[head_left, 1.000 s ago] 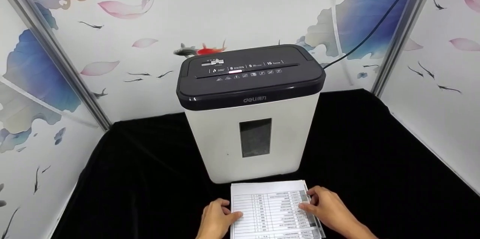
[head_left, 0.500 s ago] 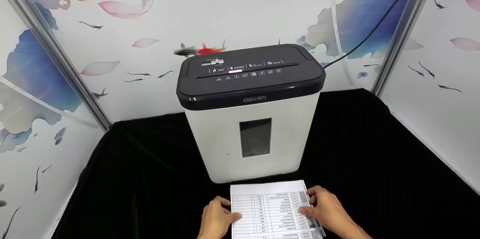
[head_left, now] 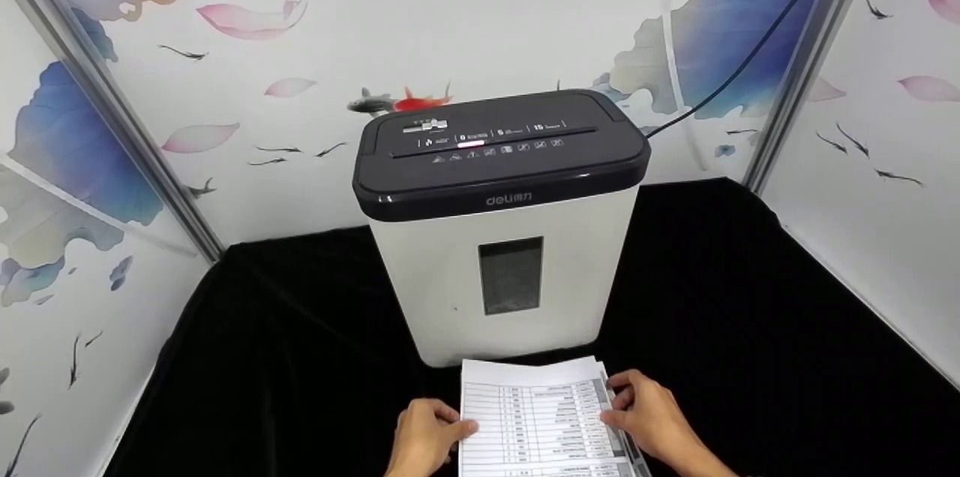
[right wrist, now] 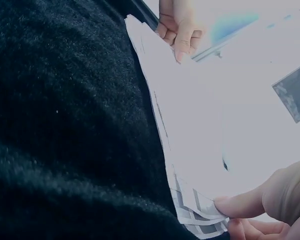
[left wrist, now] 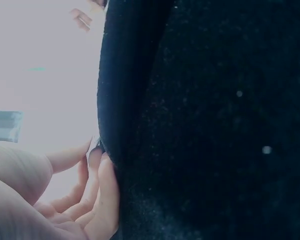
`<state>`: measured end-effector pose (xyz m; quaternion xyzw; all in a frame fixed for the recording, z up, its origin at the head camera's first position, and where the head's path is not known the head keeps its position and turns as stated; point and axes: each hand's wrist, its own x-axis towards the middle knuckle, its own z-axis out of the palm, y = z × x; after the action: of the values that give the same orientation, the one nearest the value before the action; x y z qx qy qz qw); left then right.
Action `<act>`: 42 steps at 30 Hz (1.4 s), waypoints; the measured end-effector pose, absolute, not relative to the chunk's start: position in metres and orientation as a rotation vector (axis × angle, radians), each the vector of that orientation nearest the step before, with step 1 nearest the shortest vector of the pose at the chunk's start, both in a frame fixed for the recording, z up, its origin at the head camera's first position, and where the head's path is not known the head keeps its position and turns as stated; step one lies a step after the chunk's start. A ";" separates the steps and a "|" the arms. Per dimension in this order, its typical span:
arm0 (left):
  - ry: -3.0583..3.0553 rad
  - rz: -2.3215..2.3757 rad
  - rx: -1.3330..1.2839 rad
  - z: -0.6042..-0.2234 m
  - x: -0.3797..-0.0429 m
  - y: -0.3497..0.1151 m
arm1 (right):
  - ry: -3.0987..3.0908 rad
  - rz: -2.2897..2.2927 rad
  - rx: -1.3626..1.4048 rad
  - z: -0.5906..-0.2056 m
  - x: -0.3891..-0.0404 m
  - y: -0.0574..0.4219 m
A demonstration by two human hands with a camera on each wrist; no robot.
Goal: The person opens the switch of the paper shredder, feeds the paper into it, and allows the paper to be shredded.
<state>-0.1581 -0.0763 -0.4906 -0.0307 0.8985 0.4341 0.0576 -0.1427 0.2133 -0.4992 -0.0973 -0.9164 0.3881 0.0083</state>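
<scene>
A stack of printed paper sheets (head_left: 532,424) lies in front of the shredder, its top sheet showing a table. My left hand (head_left: 425,433) pinches the stack's left edge, thumb on top and fingers underneath. On the opposite edge my right hand (head_left: 652,417) grips the stack the same way. In the head view the far edge dips in the middle, so the sheets bow. Close up in the right wrist view, the stack's corner (right wrist: 202,220) shows several sheet edges slightly out of line by my right thumb. The near end of the stack is cut off in the head view.
A white paper shredder (head_left: 431,274) with a dark lid (head_left: 495,169) and feed slot stands just beyond the sheets. Its black cord (head_left: 739,76) runs up to the right. Black cloth (head_left: 300,357) covers the table, with printed panels (head_left: 525,19) behind and at both sides.
The far edge of the stack has gone from nearly straight to bowed, and its far right corner has shifted left. Both hands keep their grip; the left has moved slightly left.
</scene>
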 end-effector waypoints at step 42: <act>2.589 1.665 -0.030 -0.474 -0.143 -0.087 | -2.699 1.456 -0.062 -0.475 -0.142 0.217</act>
<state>-0.1431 -0.0873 -0.4741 -0.0097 0.8406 0.5406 0.0318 -0.1420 0.2169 -0.4748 -0.0203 -0.8793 0.4744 0.0374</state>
